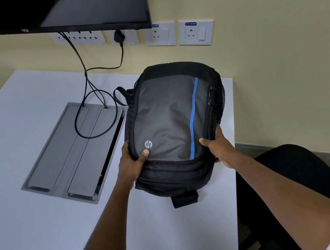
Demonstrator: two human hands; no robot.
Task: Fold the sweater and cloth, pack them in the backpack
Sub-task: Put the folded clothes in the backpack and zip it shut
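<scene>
Backpack (172, 121) flat on the white worktop (43, 210), front panel facing up.

It is black with a grey front panel, a blue stripe down its right part and a round white logo at the near left corner. Its zips look closed and it appears full. It lies near the worktop's far right corner, a black strap tab poking out at its near end and a loop at the far left side.

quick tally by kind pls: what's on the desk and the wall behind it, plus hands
Backpack: 1
Hands: 2, left hand, right hand, both with a grip on the backpack
Monitor: 1
Grey cable hatch in the desk: 1
Wall socket plates: 4, e.g.
Chair: 1
Total: 10
</scene>
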